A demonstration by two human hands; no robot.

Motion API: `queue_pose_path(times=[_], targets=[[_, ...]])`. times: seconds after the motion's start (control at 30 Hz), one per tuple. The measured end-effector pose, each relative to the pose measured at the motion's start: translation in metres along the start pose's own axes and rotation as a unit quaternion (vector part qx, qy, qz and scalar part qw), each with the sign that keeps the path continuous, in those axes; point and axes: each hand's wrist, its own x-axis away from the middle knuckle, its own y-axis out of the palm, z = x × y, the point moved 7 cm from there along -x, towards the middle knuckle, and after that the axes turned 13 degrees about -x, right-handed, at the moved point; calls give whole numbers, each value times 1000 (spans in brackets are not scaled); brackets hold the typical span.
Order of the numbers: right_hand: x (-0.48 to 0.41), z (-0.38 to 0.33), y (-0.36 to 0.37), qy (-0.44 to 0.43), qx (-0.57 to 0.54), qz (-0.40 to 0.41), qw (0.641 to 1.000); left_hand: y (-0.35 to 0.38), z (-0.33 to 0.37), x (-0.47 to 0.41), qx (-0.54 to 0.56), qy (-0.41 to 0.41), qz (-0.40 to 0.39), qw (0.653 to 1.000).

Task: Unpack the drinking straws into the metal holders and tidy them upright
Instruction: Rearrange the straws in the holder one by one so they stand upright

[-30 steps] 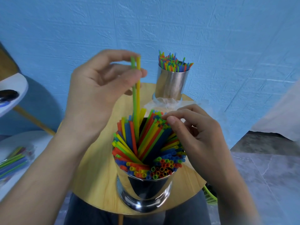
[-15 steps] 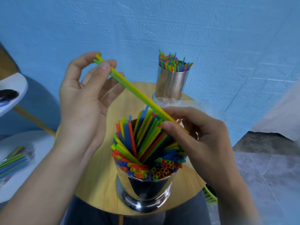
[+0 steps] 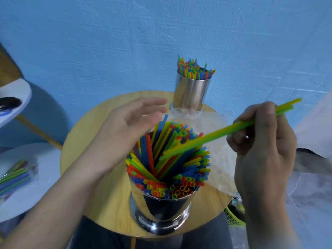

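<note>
A shiny metal holder (image 3: 161, 211) stands at the near edge of the round wooden table (image 3: 100, 200), crammed with coloured straws (image 3: 167, 159) that lean in all directions. My right hand (image 3: 260, 139) grips a yellow and a green straw (image 3: 212, 136) that slant down-left across the holder's top. My left hand (image 3: 129, 126) hovers with straight fingers over the holder's left side, holding nothing. A second metal holder (image 3: 192, 92) with upright straws (image 3: 195, 69) stands at the table's far edge.
A clear plastic bag (image 3: 215, 153) lies on the table between and right of the holders. A white table (image 3: 27, 178) at the left carries a packet of straws (image 3: 14, 177). A green basket (image 3: 233, 216) sits on the floor under the table's right edge.
The two straws passed from my left hand to my right hand, which swung out to the right with them. My left hand let go and opened above the holder.
</note>
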Motion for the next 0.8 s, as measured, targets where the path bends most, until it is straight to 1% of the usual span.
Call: queue_pose_path(times=[0.07, 0.17, 0.23, 0.3, 0.4, 0.5, 0.57, 0.7, 0.8], targets=[[1, 3, 7, 7, 50, -47, 998, 2, -1, 1, -29, 9, -20, 999], [7, 10, 19, 11, 139, -129, 982, 2, -6, 1, -58, -2, -20, 998], [9, 14, 24, 21, 178, -159, 971, 1, -8, 1, -49, -12, -16, 999], [11, 17, 28, 35, 192, -182, 964, 1, -7, 2, -54, -4, -9, 998], [13, 20, 29, 60, 193, -201, 958, 0, -5, 3, -81, 24, -16, 996], [14, 22, 29, 68, 202, -215, 953, 6, -2, 6, -111, 44, -69, 990], [14, 22, 31, 60, 224, -233, 944, 9, 0, 7, -138, 48, -89, 985], [14, 27, 30, 60, 263, -250, 930, 6, 1, 2, -208, 61, -67, 974], [14, 29, 31, 67, 274, -256, 925, 6, 1, -1, -220, 65, -54, 972]])
